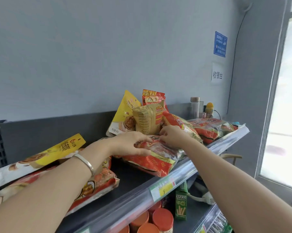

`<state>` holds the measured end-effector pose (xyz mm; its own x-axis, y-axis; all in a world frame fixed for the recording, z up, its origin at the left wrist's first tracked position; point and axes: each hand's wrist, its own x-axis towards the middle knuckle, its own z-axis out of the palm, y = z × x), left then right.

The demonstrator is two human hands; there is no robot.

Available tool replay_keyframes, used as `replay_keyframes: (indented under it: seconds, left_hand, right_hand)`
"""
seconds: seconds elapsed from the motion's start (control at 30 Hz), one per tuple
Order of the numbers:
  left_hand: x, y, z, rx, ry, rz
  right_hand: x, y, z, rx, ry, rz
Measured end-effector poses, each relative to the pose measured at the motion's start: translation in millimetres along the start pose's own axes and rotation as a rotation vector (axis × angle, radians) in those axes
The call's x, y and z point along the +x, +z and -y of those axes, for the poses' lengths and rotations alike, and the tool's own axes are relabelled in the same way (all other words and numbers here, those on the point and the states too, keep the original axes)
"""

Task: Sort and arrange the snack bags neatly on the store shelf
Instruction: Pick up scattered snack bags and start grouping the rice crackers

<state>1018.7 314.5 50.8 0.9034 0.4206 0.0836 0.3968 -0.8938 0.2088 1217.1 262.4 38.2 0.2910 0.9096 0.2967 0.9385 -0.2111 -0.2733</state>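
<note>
A red snack bag (156, 158) lies flat near the front edge of the top shelf (135, 180). My left hand (131, 143) grips its left end, thumb under and fingers over. My right hand (173, 135) pinches the bag's top edge from the right. Right behind my hands stand a gold bag (147, 119), a yellow walnut bag (125, 113) and a red bag (152, 97) at the back. Another red bag (181, 126) leans to the right. At the left lie a yellow bag (57, 152) and a red-orange bag (98, 182) under my forearm.
More red bags (212, 127) lie at the shelf's right end, with a clear bottle (194, 106) and a yellow bottle (209, 109) behind. A clear price rail (162, 189) runs along the shelf front. Below stand orange-lidded jars (162, 219) and a green box (181, 205).
</note>
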Motion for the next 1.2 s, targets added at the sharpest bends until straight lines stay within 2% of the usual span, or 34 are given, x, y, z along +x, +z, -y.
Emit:
replay_keyframes:
  seconds: [0.1,0.17,0.3,0.43,0.5,0.6,0.7,0.83,0.9,0.97,1.07,1.2]
  left_hand:
    - [-6.0,4.7,-13.6,-0.029,-0.029,0.153]
    - [-7.8,9.2,-24.4,0.034,-0.034,0.18]
    - [-8.7,17.1,-48.7,-0.014,-0.084,0.212]
    - [-3.0,27.7,-70.7,0.207,-0.272,0.281]
    - [4.0,38.3,-86.4,0.34,-0.358,0.226]
    - [15.3,55.4,-106.7,0.504,-0.464,0.043]
    - [22.2,60.9,-114.3,0.613,-0.492,-0.11]
    - [21.9,55.6,-114.1,0.581,-0.465,-0.239]
    - [19.0,48.3,-110.2,0.513,-0.461,-0.318]
    - [16.8,42.3,-105.9,0.505,-0.466,-0.382]
    - [17.0,40.6,-100.4,0.509,-0.487,-0.404]
    - [19.1,32.3,-94.9,0.432,-0.524,-0.456]
  right_hand:
    - [-8.0,-1.0,-8.3,0.012,0.0,-0.027]
    - [-14.3,-0.4,-13.5,0.025,0.005,-0.044]
    - [-26.2,-0.6,-21.2,0.082,-0.007,-0.061]
    - [-34.4,-0.6,-25.4,0.111,-0.032,-0.053]
    - [-37.6,0.7,-26.9,0.125,-0.052,-0.059]
    - [-42.5,1.1,-30.7,0.155,-0.07,-0.058]
    - [-49.4,-0.8,-36.7,0.218,-0.071,-0.064]
    - [-58.1,-2.8,-51.6,0.197,0.075,-0.252]
    - [-64.1,-4.4,-56.8,0.22,0.176,-0.257]
    - [-71.3,-6.8,-54.6,0.427,0.295,-0.056]
    - [-82.2,-8.6,-41.6,0.916,0.449,0.288]
    - [-78.7,-5.9,-17.6,1.455,0.506,0.414]
